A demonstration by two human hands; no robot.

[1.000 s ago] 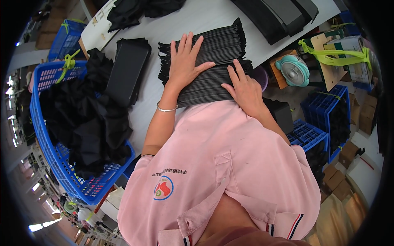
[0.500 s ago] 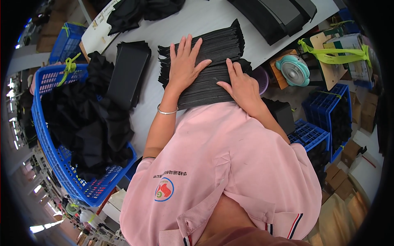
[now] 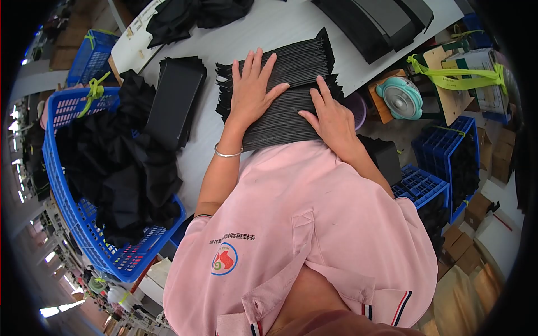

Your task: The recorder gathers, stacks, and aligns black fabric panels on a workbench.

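Observation:
A thick stack of flat black sheets [image 3: 291, 61] lies on the white table [image 3: 274, 25] in front of me. My left hand [image 3: 253, 87] rests flat on top of the stack with its fingers spread; a thin silver bangle circles that wrist. My right hand [image 3: 330, 115] presses palm-down on the stack's near right part, fingers apart. Neither hand grips anything. My pink shirt hides the stack's near edge.
A blue plastic crate [image 3: 67, 185] full of black fabric stands at my left. A second black stack [image 3: 176, 98] lies left of my hands. Dark trays [image 3: 381, 22] sit at the far right of the table. Beyond it are smaller blue crates [image 3: 448, 162], a teal fan [image 3: 399, 98] and cardboard boxes.
Both hands have stayed on the stack. The left hand has slid slightly toward the stack's centre; the right hand has barely shifted.

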